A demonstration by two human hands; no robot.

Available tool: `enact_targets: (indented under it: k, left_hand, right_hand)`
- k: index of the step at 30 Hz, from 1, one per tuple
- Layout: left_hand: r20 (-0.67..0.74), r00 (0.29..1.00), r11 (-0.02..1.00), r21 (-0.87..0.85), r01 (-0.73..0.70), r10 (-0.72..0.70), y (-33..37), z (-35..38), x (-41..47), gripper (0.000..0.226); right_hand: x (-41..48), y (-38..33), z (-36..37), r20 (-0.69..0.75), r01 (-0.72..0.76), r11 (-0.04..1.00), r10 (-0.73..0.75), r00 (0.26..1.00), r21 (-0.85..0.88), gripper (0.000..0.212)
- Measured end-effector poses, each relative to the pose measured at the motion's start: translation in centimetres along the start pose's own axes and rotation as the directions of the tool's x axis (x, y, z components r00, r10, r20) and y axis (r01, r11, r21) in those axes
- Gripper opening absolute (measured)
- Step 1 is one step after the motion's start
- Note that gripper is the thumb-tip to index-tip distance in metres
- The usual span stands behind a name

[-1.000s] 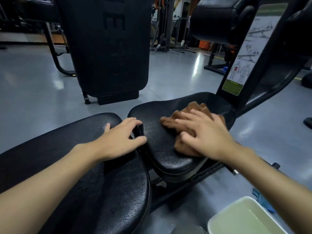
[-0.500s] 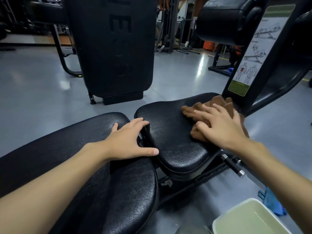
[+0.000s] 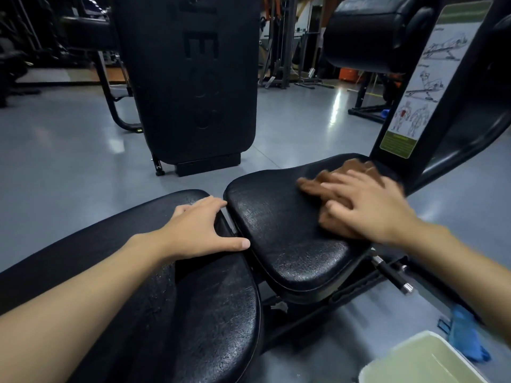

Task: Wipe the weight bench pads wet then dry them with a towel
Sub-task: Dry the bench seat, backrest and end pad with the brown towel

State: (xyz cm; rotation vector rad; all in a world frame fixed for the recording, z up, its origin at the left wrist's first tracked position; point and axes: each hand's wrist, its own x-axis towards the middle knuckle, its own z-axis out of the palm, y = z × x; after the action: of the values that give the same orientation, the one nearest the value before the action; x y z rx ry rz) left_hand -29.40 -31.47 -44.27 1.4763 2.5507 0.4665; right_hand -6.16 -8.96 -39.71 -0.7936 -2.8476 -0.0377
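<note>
We are wiping the seat pad (image 3: 282,244) with the brown cloth (image 3: 329,186) under our flat, spread right hand (image 3: 367,205), left hand (image 3: 199,230) lying open on the bench (image 3: 193,313), likely wet-wiping, covering the near edge next.

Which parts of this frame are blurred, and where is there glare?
Head view: the right hand and brown cloth are smeared by motion, while the left hand is sharp; light streaks glare off the floor; the seat pad shows dull sheen; wide-angle bending at edges.
</note>
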Motion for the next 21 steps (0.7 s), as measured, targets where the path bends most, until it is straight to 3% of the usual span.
enact_targets:
  k: [4, 8, 11, 17, 21]
  left_hand:
    - [0.01, 1.0, 0.998, 0.06, 0.001, -0.001, 0.1, 0.3, 0.3, 0.119]
    - [-0.002, 1.0, 0.997, 0.078, 0.012, -0.012, 0.3, 0.2, 0.6, 0.12]
    - [-0.013, 1.0, 0.998, 0.056, 0.018, -0.017, 0.3, 0.2, 0.6, 0.121]
    - [-0.033, 0.999, 0.998, 0.059, 0.015, -0.013, 0.3, 0.4, 0.5, 0.116]
    - [-0.017, 1.0, 0.997, 0.075, 0.019, -0.017, 0.6, 0.2, 0.1, 0.109]
  right_hand:
    - [3.9, 3.8, -1.2, 0.019, -0.201, 0.979, 0.201, 0.979, 0.018, 0.063]
    - [5.2, 2.4, -0.5, 0.074, -0.284, 0.958, 0.287, 0.955, -0.046, 0.059]
    - [4.6, -0.4, 0.0, 0.101, -0.185, 0.979, 0.193, 0.976, -0.082, 0.059]
    - [1.8, -10.1, 2.3, 0.117, 0.153, 0.983, -0.14, 0.983, -0.105, 0.062]
    - [1.2, -9.5, 1.9, 0.079, 0.203, 0.978, -0.199, 0.977, -0.049, 0.066]
